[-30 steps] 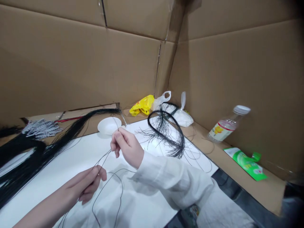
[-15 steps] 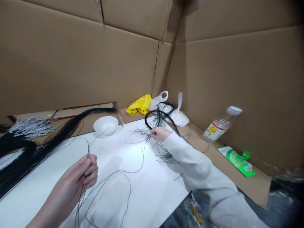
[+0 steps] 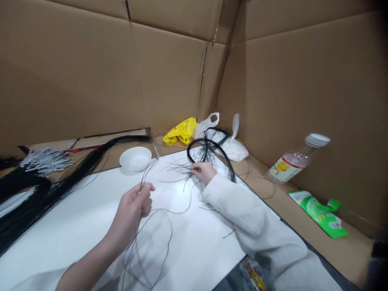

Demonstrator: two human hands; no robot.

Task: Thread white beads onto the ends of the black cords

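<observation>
Black and wiry, the coil of thin strands lies right of centre in the frame, its long axis slanting from upper left to lower right. Its loose ends fan out leftward, and your right hand is the nearer, just below the ring with its fingertips in among those ends. You cannot tell from here whether they are pinched on a strand.

Your left hand, lower left of centre and well apart from the coil, has thumb and fingers closed on a few thin dark strands; these rise above the fist and loop down below it. The coil lies up and to the right of that grip.

Under both hands you have a white tabletop. Along its far edge sit a white bowl, a yellow plastic bag and a knotted white bag. A long black bundle crosses the left, a bottle and green pouch lie at right, and cardboard walls close the back.
</observation>
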